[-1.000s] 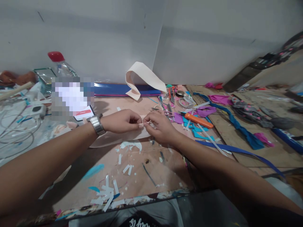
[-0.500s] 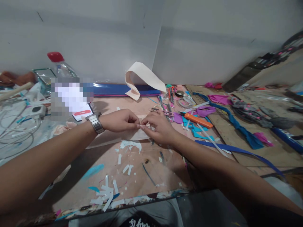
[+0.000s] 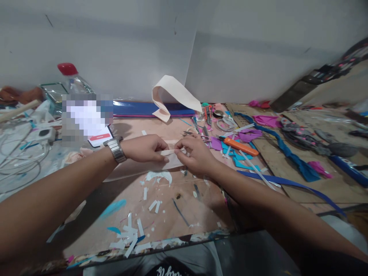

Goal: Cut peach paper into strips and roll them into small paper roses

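A pale cream strip of thin material [image 3: 138, 168], cloth or paper, lies across the work table beneath both hands. My left hand [image 3: 146, 148], with a metal watch at the wrist, pinches its upper edge between thumb and fingers. Close beside it on the right, my right hand [image 3: 194, 153] grips the same edge, which looks folded over between the two hands. Small scissors [image 3: 204, 138] lie just beyond my right fingers, their handle partly hidden. To the right of that hand rests an orange utility knife [image 3: 240, 146].
A looped cream strip [image 3: 175, 90] leans over blue sheets [image 3: 132, 109] by the wall. A phone [image 3: 99, 138] stands left, near a red-capped bottle [image 3: 68, 69] and white cables. White paper scraps [image 3: 129, 234] lie at the front; a blue ribbon [image 3: 287, 179] runs right.
My hands have drawn slightly apart along the strip's edge, the right one moving a little to the right. More of the folded edge shows between them.
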Action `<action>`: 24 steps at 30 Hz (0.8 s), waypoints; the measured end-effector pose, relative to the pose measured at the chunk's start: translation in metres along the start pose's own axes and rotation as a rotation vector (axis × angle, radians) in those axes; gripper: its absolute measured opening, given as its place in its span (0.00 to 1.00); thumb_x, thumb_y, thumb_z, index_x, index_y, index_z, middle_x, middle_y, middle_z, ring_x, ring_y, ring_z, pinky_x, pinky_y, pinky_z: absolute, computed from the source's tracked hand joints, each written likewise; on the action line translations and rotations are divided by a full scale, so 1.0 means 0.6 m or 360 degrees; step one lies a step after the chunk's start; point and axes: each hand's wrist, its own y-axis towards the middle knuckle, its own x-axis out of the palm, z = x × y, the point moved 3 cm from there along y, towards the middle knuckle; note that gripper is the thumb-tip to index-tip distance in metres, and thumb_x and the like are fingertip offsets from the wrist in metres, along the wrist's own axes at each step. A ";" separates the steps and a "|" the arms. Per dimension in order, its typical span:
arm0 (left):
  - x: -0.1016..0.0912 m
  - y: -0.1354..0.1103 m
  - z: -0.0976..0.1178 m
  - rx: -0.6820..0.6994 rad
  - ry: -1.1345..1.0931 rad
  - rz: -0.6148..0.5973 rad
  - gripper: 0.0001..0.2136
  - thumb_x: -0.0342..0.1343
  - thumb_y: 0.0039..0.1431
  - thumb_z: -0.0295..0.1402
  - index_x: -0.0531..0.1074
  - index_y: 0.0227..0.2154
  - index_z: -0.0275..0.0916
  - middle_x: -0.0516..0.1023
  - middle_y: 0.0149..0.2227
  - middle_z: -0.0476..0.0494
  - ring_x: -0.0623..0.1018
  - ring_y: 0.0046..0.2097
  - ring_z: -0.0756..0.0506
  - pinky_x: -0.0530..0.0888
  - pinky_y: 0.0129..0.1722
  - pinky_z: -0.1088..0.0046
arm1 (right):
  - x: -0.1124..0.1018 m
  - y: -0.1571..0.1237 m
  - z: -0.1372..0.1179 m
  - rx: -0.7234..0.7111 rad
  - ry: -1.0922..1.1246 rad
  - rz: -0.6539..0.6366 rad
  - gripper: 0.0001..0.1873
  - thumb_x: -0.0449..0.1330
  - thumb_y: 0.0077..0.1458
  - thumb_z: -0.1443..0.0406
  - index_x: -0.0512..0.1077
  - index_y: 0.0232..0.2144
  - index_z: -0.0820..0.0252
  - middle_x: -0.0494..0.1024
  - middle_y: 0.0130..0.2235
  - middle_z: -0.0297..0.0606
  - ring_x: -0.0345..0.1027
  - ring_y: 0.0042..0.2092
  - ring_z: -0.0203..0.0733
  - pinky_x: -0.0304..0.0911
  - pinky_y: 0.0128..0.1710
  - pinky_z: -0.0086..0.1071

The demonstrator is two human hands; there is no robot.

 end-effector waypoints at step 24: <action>0.001 -0.007 -0.010 -0.0058 -0.0195 -0.0323 0.09 0.52 0.57 0.34 0.72 0.37 0.37 0.72 0.31 0.49 0.67 0.31 0.49 0.62 0.31 0.73 | 0.003 -0.001 0.004 0.0032 -0.0013 -0.0030 0.05 0.59 0.57 0.66 0.74 0.29 0.57 0.80 0.31 0.33 0.69 0.35 0.42 0.52 0.49 0.43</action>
